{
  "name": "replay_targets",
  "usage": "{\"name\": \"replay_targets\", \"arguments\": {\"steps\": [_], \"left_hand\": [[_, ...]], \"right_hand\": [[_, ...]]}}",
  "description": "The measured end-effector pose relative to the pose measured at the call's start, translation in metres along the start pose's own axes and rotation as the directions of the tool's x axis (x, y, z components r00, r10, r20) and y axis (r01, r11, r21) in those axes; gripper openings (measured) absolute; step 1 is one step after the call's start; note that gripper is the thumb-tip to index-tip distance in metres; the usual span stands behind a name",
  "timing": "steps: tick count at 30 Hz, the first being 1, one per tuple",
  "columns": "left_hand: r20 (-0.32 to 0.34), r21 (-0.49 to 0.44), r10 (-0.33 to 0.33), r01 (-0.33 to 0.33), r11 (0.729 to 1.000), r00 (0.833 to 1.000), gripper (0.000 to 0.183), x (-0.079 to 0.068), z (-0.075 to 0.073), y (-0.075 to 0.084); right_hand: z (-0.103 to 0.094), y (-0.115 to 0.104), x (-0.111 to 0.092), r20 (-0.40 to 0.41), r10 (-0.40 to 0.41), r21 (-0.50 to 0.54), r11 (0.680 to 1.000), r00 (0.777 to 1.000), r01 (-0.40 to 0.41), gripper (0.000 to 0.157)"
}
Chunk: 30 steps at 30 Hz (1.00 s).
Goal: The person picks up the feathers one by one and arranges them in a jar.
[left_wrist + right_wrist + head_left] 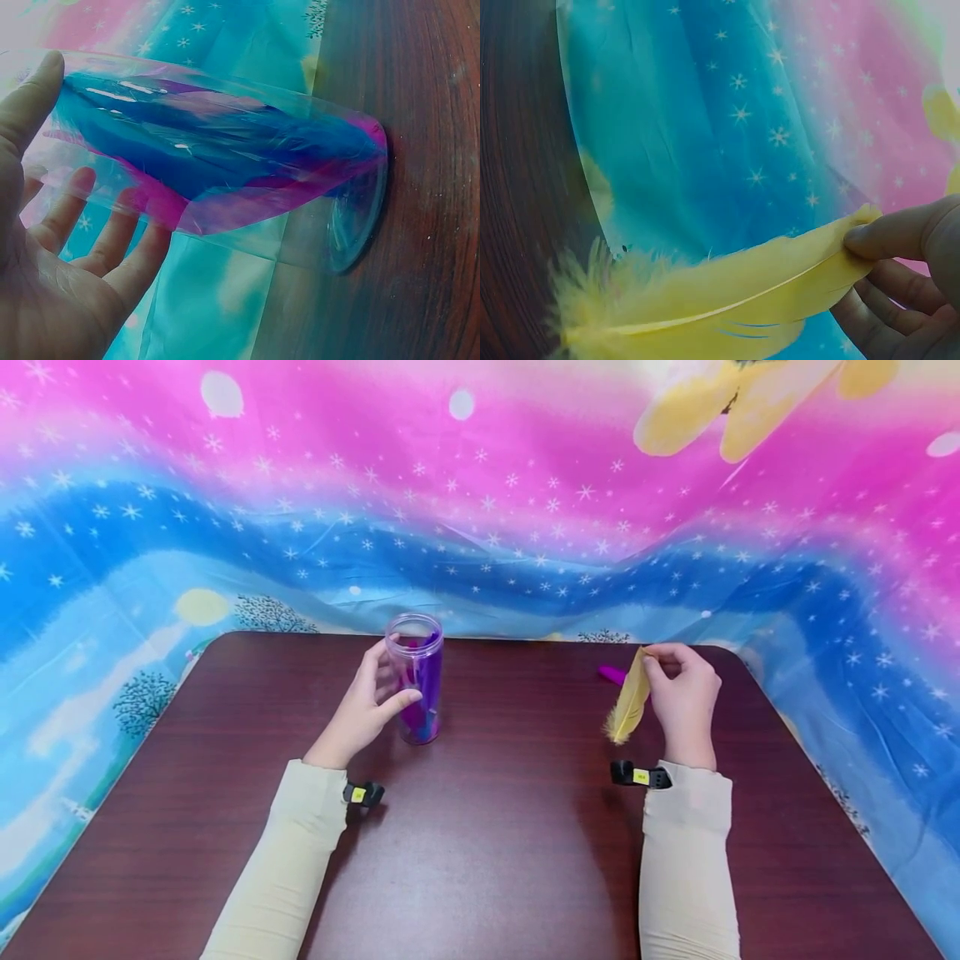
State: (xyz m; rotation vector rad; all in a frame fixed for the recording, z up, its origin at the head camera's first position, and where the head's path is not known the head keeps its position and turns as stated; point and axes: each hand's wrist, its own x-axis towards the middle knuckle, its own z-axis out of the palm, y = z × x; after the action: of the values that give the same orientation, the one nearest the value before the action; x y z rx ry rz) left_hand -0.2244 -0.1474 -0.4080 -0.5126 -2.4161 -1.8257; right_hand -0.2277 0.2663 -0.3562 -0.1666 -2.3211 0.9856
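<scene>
A clear plastic jar (415, 693) stands upright on the table without a lid, left of the middle. Purple, blue and magenta feathers (225, 154) fill much of it. My left hand (365, 703) holds the jar from its left side, the thumb across the front and the fingers behind. On the right, my right hand (686, 697) pinches a yellow feather (632, 700) by its tip between thumb and fingers. The feather hangs with its fluffy quill end downward, above the table. Behind it a magenta thing (612, 674) lies partly hidden; I cannot tell its kind.
The dark wooden table (480, 860) ends at a printed cloth backdrop (480, 527) along its back and sides. A black camera strap with a yellow label sits on each wrist, near the sleeve cuffs (688, 793).
</scene>
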Motion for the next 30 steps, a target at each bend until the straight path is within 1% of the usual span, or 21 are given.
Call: {"name": "replay_targets", "arguments": {"steps": [10,17,23,30], "left_hand": [[-0.001,-0.006,0.008,-0.008,1.0,1.0,0.081,0.0,0.0,-0.001],[0.0,-0.028,0.028,-0.028,0.999,1.0,0.083,0.001,0.001,0.0],[0.002,-0.001,0.023,-0.023,1.0,1.0,0.081,0.001,0.001,-0.002],[0.001,-0.001,0.015,-0.015,1.0,1.0,0.081,0.001,0.001,-0.002]], "right_hand": [[0.003,-0.006,0.0,-0.02,-0.022,0.027,0.999,1.0,0.023,0.017],[0.006,-0.011,-0.001,-0.035,-0.041,0.068,0.997,0.999,0.043,0.014],[0.009,-0.013,-0.002,-0.038,-0.045,0.085,0.995,0.998,0.049,0.014],[0.014,-0.016,-0.004,-0.06,-0.059,0.109,0.992,0.996,0.065,0.015]]}}
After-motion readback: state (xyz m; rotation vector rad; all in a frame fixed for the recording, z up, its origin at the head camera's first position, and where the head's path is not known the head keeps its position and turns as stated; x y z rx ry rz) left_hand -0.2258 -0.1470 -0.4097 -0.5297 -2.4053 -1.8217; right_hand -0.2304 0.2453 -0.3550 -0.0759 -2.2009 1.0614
